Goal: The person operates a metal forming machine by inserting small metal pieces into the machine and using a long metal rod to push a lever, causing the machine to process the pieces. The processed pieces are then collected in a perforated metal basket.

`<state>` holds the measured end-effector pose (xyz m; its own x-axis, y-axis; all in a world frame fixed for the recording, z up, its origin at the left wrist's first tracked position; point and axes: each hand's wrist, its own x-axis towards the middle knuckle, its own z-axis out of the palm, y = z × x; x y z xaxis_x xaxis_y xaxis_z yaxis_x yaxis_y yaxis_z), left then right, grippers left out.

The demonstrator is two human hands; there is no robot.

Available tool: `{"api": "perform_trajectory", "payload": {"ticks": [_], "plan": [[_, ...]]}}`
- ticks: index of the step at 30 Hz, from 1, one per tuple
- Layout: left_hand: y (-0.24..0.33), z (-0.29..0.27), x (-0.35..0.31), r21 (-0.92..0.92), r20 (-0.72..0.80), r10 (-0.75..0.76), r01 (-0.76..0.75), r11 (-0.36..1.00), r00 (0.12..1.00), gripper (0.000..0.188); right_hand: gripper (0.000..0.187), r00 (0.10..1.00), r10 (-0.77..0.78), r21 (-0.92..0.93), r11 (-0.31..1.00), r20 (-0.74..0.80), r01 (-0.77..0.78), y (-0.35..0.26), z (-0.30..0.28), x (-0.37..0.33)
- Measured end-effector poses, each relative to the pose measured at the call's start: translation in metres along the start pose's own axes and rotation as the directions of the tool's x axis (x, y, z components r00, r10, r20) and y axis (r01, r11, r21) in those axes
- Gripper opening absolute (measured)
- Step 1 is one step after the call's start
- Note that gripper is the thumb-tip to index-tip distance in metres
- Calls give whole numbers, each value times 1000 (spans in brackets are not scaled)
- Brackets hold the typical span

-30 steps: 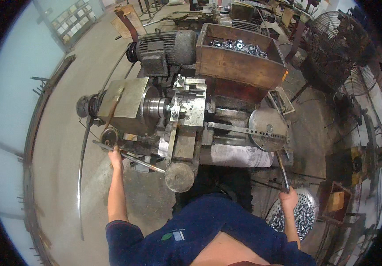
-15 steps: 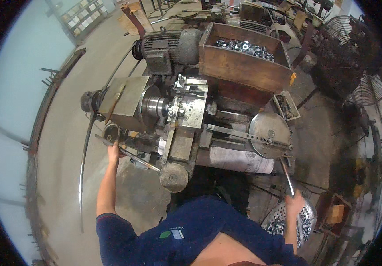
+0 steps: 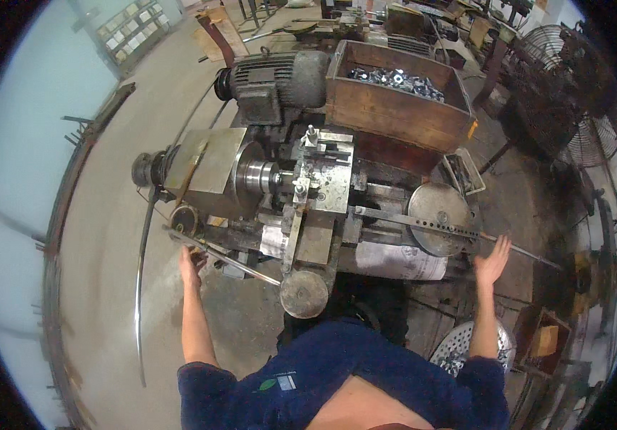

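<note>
A small lathe stands before me. Its round steel chuck (image 3: 257, 176) faces the tool slide (image 3: 330, 183), a block with clamp bolts, and a gap lies between them. My left hand (image 3: 192, 265) is open just below the outer end of a steel lever rod (image 3: 230, 259), which slants to a round disc (image 3: 304, 294) at the front. Fingers stretched, my right hand (image 3: 493, 262) lies open against a second lever rod (image 3: 527, 252). That rod points right from the large disc (image 3: 437, 215), which a perforated link bar (image 3: 394, 216) joins to the slide.
Behind the slide stands a wooden box (image 3: 394, 104) of small metal parts, beside an electric motor (image 3: 280, 82). A perforated metal basin (image 3: 452, 340) with more parts sits below my right forearm. A wooden crate (image 3: 541, 340) and a fan (image 3: 599, 143) are on the right.
The right lever has swung from pointing toward me to pointing right. The slide has moved right, away from the chuck. My right hand rose and opened; my left let go of its rod.
</note>
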<state>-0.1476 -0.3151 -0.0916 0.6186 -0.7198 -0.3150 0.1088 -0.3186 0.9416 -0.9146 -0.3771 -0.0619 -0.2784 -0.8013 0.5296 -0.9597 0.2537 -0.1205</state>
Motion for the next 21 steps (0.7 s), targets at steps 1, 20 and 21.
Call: {"api": "perform_trajectory", "payload": {"ticks": [1, 20, 21], "plan": [[-34, -26, 19, 206, -12, -28, 30, 978, 1000, 41, 81, 998, -2, 70, 998, 62, -2, -11, -2, -16], [-68, 31, 15, 910, 375, -142, -393, -129, 916, 49, 36, 915, 33, 336, 924, 402, -182, -48, -61, -36], [-54, 38, 4, 937, 312, -188, -335, -105, 931, 48, 36, 934, 1, 372, 917, 358, -144, -54, -67, -22]]}}
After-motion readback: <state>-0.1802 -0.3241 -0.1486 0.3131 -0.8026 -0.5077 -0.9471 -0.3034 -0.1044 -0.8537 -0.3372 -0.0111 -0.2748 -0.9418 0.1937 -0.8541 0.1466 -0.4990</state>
